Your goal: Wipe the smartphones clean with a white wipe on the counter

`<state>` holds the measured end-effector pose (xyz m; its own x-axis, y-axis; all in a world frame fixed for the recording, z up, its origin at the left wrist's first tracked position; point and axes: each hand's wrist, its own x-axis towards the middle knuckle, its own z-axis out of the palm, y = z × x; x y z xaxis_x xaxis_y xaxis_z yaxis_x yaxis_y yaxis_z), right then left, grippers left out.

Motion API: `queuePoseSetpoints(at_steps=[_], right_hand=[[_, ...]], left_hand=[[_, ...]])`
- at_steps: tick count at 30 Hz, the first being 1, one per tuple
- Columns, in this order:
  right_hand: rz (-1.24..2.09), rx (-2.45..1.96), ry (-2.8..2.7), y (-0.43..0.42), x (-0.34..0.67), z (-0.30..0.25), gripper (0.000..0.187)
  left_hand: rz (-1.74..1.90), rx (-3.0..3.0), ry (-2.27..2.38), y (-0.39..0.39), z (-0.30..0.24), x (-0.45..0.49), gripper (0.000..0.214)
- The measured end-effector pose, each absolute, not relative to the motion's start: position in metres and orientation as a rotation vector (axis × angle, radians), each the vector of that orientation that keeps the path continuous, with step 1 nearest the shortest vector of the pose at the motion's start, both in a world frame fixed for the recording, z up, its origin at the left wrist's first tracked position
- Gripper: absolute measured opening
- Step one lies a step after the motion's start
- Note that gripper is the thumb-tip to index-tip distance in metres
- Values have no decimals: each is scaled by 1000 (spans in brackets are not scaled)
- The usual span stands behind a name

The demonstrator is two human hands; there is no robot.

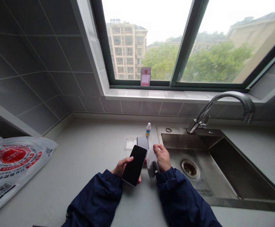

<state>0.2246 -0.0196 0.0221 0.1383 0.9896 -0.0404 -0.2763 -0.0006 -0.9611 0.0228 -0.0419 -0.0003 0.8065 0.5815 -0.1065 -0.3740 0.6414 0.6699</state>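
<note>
A smartphone (134, 166) with a dark screen is in my left hand (121, 166), tilted, its screen facing me. My thumb lies over its left edge and fingertips show at its lower right edge. A grey cloth (152, 164) hangs from my right hand (162, 157), whose fingers are closed on it just right of the phone. Behind the phone, a flat grey item with a dark edge (143, 142) lies on the counter, partly hidden. Beside it is a clear phone case (130, 143). A small white-capped spray bottle (148, 129) stands upright behind them.
A steel sink (219, 170) with a curved faucet (222, 97) is set into the white counter (85, 151) at the right. On the left lies a white plastic bag (14, 164) with red print. A window (161, 41) is above the back wall, with a small pink card (145, 76) at its sill.
</note>
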Motion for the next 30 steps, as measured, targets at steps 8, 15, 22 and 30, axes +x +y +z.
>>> queuePoseSetpoints(at_steps=[8,15,22,30], right_hand=[[1091,-1153,-888,-20,226,13,45],[1016,-1201,-808,-15,231,10,45],[1108,-1169,-805,-16,227,12,46],[1276,-1105,-762,-15,224,12,44]], left_hand=[[663,624,251,-39,0,24,67],[714,695,246,-38,-1,26,62],[623,689,320,-39,-1,23,73],[659,699,345,-39,1,24,75]])
